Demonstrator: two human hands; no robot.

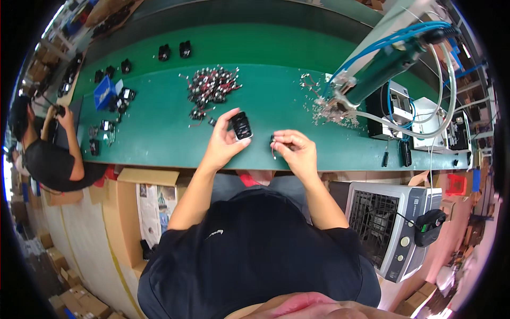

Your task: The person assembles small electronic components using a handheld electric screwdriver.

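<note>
In my left hand point(220, 144) is a black, box-shaped plastic housing point(241, 125) with a pale lower edge, gripped between thumb and fingers above the table's near edge. To its right, my right hand point(298, 151) pinches a small dark part with a red wire point(273, 141); its exact kind is too small to tell. A gap separates the two hands. Beyond them on the green table point(271, 101) lies a heap of small metal-and-black parts with red and black wires point(212, 86). A few of these lie loose near my left fingers.
A green pneumatic machine point(382, 72) with blue hoses stands at the right, small pale bits point(340, 117) scattered beneath it. More black housings point(164, 52) and a blue bin point(104, 93) are on the left. A co-worker point(50, 154) sits far left. An air cooler point(390, 228) stands below right.
</note>
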